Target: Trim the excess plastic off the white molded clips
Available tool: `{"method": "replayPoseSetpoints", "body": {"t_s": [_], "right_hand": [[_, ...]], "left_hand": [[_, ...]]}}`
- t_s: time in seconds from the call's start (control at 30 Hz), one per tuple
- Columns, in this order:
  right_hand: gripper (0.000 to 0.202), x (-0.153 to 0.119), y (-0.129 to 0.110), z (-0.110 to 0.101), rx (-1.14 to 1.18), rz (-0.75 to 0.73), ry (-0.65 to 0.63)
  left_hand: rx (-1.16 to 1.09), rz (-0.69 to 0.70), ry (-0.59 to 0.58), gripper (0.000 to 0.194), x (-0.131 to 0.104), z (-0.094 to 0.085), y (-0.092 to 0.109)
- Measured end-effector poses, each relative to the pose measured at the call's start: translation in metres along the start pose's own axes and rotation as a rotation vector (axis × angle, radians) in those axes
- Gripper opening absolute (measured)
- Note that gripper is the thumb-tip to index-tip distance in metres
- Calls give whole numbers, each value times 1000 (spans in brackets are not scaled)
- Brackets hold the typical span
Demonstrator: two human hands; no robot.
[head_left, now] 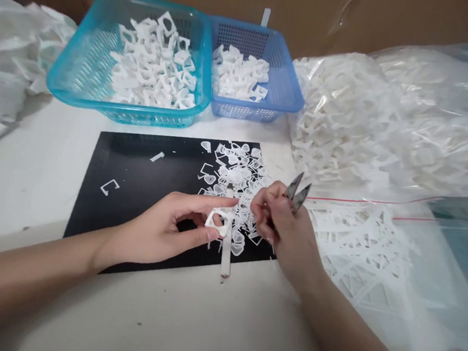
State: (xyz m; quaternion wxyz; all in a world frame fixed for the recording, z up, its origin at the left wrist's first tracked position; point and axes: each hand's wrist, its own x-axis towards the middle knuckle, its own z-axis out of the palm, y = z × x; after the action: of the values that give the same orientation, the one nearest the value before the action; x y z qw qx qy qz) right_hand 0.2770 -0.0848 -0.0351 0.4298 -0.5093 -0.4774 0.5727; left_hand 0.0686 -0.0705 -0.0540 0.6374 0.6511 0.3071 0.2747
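Over a black mat (136, 172), my left hand (172, 227) holds a small white plastic frame (218, 223) between thumb and fingers, its index finger stretched out to the right. My right hand (287, 224) is closed around scissors (298, 192), whose slightly parted blades point up and away from the white frame. Below the held frame lies a narrow light-coloured tool (225, 259) on the mat. Many white scraps (238, 170) are heaped on the right part of the mat, between and beyond my hands.
A turquoise basket (92, 59) and a blue basket (282, 65) with white pieces stand behind the mat. Clear bags of white parts lie at left (18, 58) and right (354, 109). A flat bag (366, 258) is beside my right forearm.
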Motion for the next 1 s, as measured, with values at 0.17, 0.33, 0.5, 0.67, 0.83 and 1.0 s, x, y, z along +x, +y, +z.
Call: {"method": "replayPoseSetpoints", "body": {"t_s": [0.17, 0.33, 0.5, 0.67, 0.83, 1.0], "right_hand": [[41, -5, -13, -12, -227, -8, -190], [27, -7, -23, -12, -387, -31, -302], [14, -10, -25, -16, -643, -152, -234], [13, -14, -25, -13, -888, -244, -168], [17, -17, -22, -7, -999, -331, -155], [22, -19, -20, -5, -1093, -423, -92]], "left_hand": [[-33, -45, 103, 43, -1, 2, -4], [-51, -87, 102, 47, 0, 3, -5], [-31, -64, 122, 47, 0, 3, -5], [17, 2, 141, 47, -1, 4, -6], [82, 73, 139, 49, -1, 3, -6], [139, 123, 161, 48, -1, 3, -7]]}}
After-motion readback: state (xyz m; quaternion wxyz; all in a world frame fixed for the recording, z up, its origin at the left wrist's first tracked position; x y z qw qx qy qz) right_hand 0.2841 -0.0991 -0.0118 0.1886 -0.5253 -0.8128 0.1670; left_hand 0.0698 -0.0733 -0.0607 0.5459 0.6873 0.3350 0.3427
